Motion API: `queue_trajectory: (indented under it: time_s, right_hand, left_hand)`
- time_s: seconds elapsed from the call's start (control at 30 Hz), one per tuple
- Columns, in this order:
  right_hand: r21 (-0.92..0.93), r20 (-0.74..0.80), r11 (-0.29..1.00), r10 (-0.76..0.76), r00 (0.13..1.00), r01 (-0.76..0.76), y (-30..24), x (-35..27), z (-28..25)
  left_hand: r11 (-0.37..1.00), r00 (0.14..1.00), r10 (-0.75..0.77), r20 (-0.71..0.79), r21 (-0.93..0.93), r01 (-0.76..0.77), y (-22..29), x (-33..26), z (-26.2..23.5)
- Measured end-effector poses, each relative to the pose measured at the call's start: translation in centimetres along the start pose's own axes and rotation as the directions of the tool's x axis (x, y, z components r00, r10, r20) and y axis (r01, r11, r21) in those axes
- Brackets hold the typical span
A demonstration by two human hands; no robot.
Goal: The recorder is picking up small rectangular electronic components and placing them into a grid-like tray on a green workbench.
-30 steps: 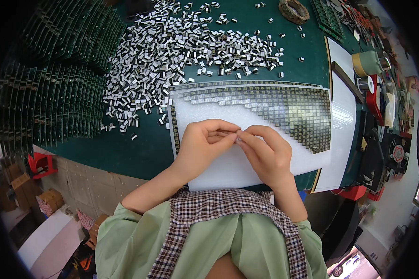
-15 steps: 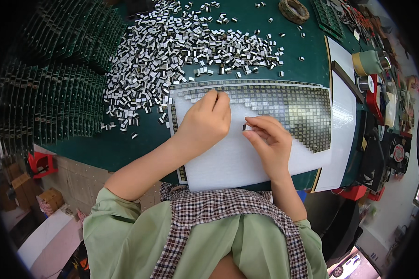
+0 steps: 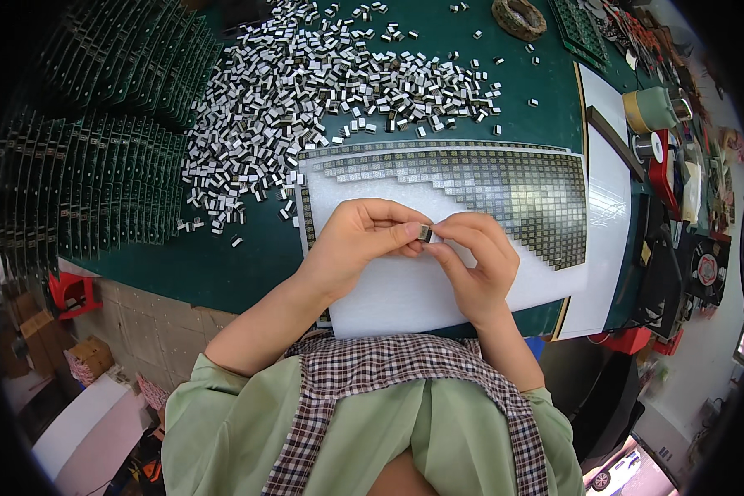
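The left hand (image 3: 351,246) pinches a small rectangular electronic component (image 3: 424,233) between thumb and forefinger, above the white foam sheet (image 3: 397,302). The right hand (image 3: 481,263) brings its thumb and forefinger to the component's right end (whether they grip it too, I cannot tell). Stepped rows of square chips (image 3: 521,202) cover the sheet's far side; beyond lies a loose heap of silvery components (image 3: 264,112) on the green tabletop (image 3: 198,277).
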State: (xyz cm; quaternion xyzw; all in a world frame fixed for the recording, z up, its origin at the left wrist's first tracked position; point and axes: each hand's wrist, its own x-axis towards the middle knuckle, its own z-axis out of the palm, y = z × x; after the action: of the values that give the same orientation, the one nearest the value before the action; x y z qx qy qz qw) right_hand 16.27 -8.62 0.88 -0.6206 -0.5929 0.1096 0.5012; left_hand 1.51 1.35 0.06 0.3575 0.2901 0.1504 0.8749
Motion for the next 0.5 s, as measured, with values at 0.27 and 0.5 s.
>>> queue_trajectory:
  time_s: [0.27, 0.5]
  right_hand:
    - [0.008, 0.004, 1.000, 0.005, 1.000, -0.005, -0.03, 0.00, -0.08]
    - [0.012, 0.011, 0.999, -0.035, 0.999, 0.034, 0.00, 0.04, -0.06]
  left_hand:
    - [0.999, 0.999, 0.032, 0.015, 0.008, -0.032, -0.25, 0.02, 0.11]
    - [0.999, 0.999, 0.039, 0.032, 0.019, -0.040, -0.42, -0.01, 0.09]
